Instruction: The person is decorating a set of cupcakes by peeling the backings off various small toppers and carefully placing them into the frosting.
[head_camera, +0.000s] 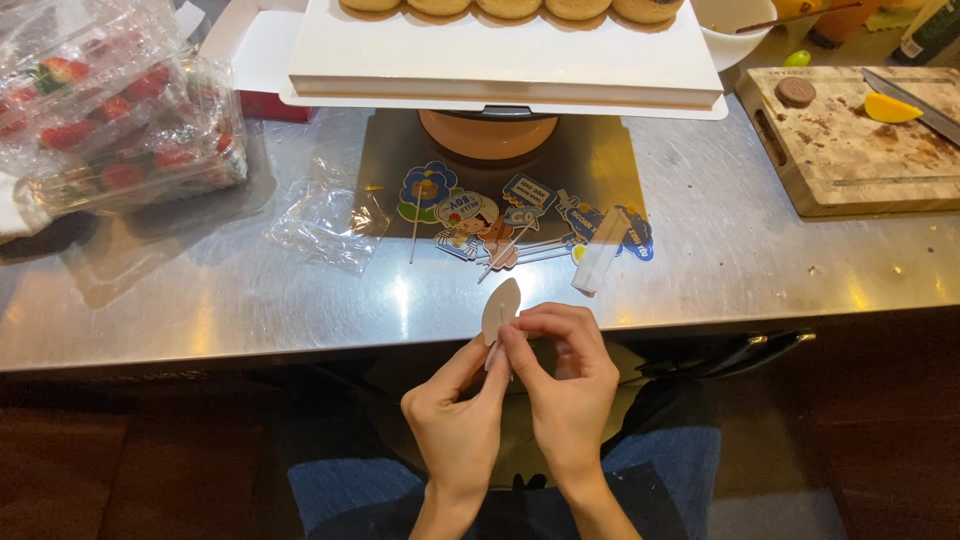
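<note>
Head view. Both hands were raised together just in front of the near edge of the steel counter (200, 310), above the lap. The left hand (455, 415) pinched the lower part of a small paper topper (500, 310) between thumb and forefinger; the right hand (565, 385) gripped the same piece from the other side, its fingers curled in over it. The topper showed its plain pale back, leaf-shaped, pointed end up, with a thin stick running down between the fingertips. Whether the stick was already fixed to the paper could not be told.

On the counter just beyond the hands lay a loose cluster of printed toppers (500, 220), blue and cream, some on sticks, overlapping one another. A white folded strip (598, 262) lay at the right end of the cluster. A crumpled clear wrapper (325, 225) lay to its left. Farther left stood clear plastic boxes of strawberries (110, 130), stacked. Behind the cluster an orange turntable base (488, 133) carried a white board (500, 65) with round baked pieces along its far edge. At far right a wooden chopping board (850, 150) held a dark round biscuit (796, 92), a yellow fruit wedge (888, 108) and a knife (915, 105).
</note>
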